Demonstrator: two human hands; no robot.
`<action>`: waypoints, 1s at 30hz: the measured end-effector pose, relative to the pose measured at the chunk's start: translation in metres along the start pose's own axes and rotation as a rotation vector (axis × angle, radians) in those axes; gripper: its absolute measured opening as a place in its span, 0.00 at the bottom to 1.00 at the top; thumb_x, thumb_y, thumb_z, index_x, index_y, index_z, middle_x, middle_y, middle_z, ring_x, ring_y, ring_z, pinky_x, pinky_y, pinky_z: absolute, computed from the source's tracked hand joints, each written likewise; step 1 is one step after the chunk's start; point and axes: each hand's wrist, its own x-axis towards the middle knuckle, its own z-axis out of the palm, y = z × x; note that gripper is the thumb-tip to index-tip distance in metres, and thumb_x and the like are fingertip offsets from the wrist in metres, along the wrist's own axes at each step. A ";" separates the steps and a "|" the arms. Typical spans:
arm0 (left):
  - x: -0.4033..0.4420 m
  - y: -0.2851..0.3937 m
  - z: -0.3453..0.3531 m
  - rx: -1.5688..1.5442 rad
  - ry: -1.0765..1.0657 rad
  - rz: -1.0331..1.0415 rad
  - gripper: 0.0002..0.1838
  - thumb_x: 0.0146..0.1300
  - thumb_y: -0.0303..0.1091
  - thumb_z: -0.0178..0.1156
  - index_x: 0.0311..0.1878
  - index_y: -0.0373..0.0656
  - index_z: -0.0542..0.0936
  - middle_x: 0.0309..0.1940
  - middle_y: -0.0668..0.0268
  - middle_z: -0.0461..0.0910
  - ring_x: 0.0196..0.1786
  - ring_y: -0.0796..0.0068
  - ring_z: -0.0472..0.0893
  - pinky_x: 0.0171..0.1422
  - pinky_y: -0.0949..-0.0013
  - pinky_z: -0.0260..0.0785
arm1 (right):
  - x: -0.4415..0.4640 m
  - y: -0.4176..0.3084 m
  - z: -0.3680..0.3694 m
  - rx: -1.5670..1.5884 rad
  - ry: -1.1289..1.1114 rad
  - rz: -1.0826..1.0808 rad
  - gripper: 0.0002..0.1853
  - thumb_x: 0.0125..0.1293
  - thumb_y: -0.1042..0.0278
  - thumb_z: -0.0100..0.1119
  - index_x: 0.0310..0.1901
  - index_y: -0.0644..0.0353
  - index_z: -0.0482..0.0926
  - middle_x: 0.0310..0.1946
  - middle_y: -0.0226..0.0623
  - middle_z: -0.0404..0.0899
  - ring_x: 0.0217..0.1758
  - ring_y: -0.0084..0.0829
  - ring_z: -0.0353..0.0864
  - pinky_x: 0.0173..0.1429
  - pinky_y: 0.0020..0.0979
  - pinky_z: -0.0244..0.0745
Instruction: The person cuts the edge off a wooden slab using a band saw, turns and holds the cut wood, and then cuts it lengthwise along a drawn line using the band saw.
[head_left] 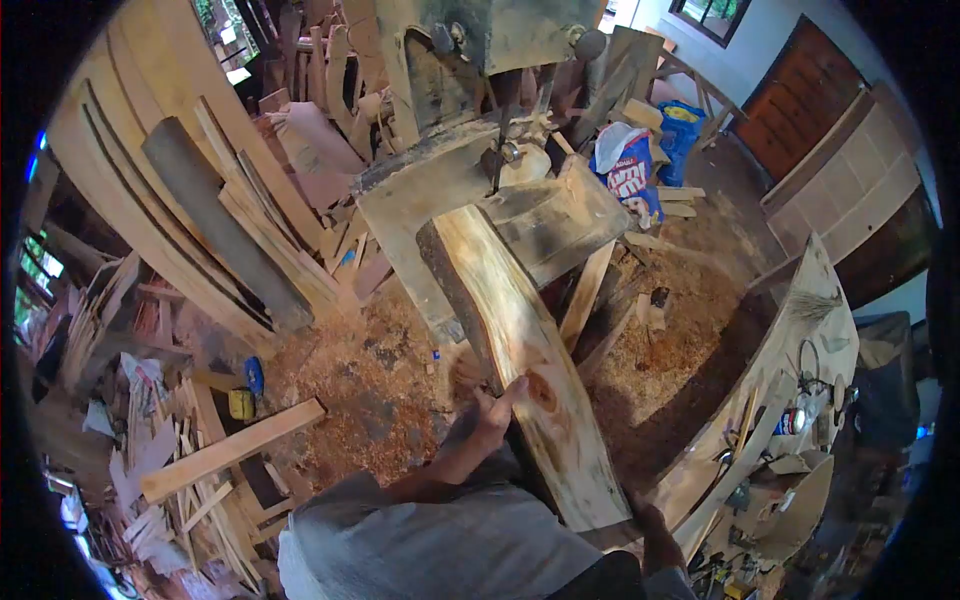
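A thick wooden slab (520, 340) with a bark edge and a dark knot slants across the middle of the view. Its far end rests on the metal table (400, 235) of a band saw, close to the upright blade (497, 160). My left hand (495, 412) grips the slab's bark side near the knot, thumb on the top face. At the near right corner, my right hand (648, 518) holds the slab's end, its fingers partly hidden by the wood.
Tall boards (190, 200) lean at the left. A loose plank (235, 450) lies over scrap wood at lower left. Sawdust (350, 390) covers the floor. A blue-and-white bag (630, 175) stands right of the saw. A cluttered wooden bench (800, 340) is at right.
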 end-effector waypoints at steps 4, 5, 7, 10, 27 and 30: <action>0.053 -0.083 -0.084 0.492 -0.050 0.293 0.47 0.62 0.39 0.77 0.74 0.34 0.56 0.62 0.57 0.76 0.64 0.67 0.76 0.72 0.62 0.67 | -0.002 -0.047 0.009 -0.043 -0.007 -0.015 0.30 0.75 0.44 0.53 0.66 0.61 0.77 0.58 0.40 0.81 0.61 0.34 0.78 0.68 0.37 0.70; 0.054 -0.044 -0.070 0.400 -0.009 0.196 0.49 0.61 0.41 0.77 0.75 0.34 0.54 0.65 0.53 0.73 0.65 0.62 0.75 0.73 0.61 0.66 | -0.003 -0.061 0.011 -0.055 -0.006 -0.015 0.30 0.75 0.44 0.53 0.66 0.61 0.77 0.58 0.40 0.81 0.61 0.34 0.78 0.68 0.37 0.70; 0.051 0.048 -0.030 0.196 0.098 0.017 0.55 0.60 0.46 0.77 0.77 0.32 0.51 0.69 0.45 0.68 0.67 0.53 0.72 0.75 0.58 0.64 | 0.002 -0.095 0.015 -0.086 -0.002 -0.026 0.30 0.75 0.44 0.53 0.66 0.61 0.77 0.58 0.40 0.81 0.61 0.35 0.78 0.68 0.37 0.70; 0.094 0.118 -0.053 0.754 0.208 0.345 0.59 0.55 0.56 0.76 0.77 0.30 0.53 0.70 0.41 0.65 0.71 0.47 0.69 0.78 0.53 0.60 | 0.007 -0.161 0.028 -0.142 0.002 -0.057 0.30 0.75 0.44 0.53 0.66 0.61 0.77 0.58 0.41 0.82 0.61 0.35 0.78 0.68 0.37 0.71; 0.430 0.347 -0.126 1.254 0.375 0.918 0.60 0.47 0.77 0.69 0.72 0.37 0.65 0.68 0.43 0.64 0.67 0.39 0.68 0.68 0.41 0.65 | 0.043 -0.526 0.109 -0.554 -0.117 -0.470 0.28 0.74 0.46 0.55 0.65 0.61 0.78 0.56 0.42 0.83 0.59 0.35 0.79 0.67 0.38 0.72; 0.409 0.369 -0.114 1.311 0.458 0.722 0.62 0.49 0.72 0.73 0.78 0.40 0.60 0.76 0.40 0.55 0.77 0.37 0.58 0.76 0.37 0.55 | 0.054 -0.518 0.098 -0.552 -0.147 -0.472 0.28 0.74 0.46 0.55 0.64 0.61 0.79 0.55 0.42 0.83 0.59 0.35 0.80 0.67 0.38 0.72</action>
